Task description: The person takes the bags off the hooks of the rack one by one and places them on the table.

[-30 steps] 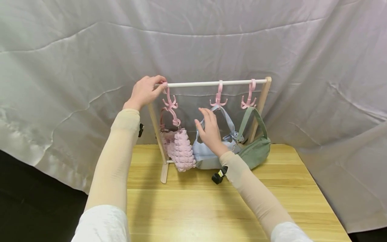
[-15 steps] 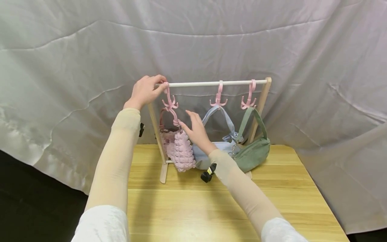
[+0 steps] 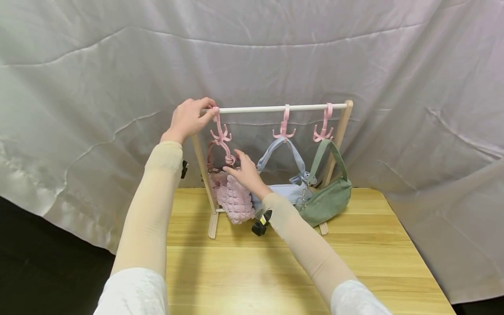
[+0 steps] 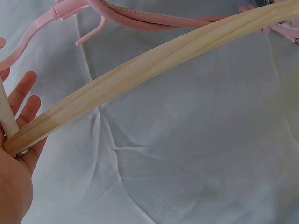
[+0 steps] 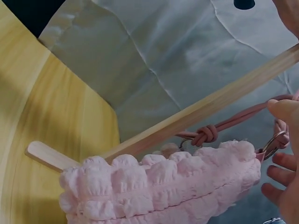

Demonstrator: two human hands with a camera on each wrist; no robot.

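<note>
My left hand (image 3: 190, 119) is at the left end of the rack's white rod (image 3: 252, 109), thumb and index finger pinching the top of a pink hook (image 3: 221, 131). From that hook hangs a pink puffy handbag (image 3: 238, 201) by its knotted handle (image 5: 243, 114). My right hand (image 3: 248, 175) is beside this bag, fingers spread apart, a fingertip (image 5: 278, 107) right at the handle. Other fingers lie near the metal ring (image 5: 273, 142). A light blue bag (image 3: 289, 191) and a green bag (image 3: 328, 203) hang from two more pink hooks.
The wooden rack post (image 4: 126, 77) stands left of the pink bag, with its foot (image 3: 213, 225) on the wood-grain table (image 3: 252, 271). A grey curtain (image 3: 252, 57) hangs close behind the rack.
My right hand has moved left from in front of the blue bag to the pink bag's handle. The left hand stays at the rod's end.
</note>
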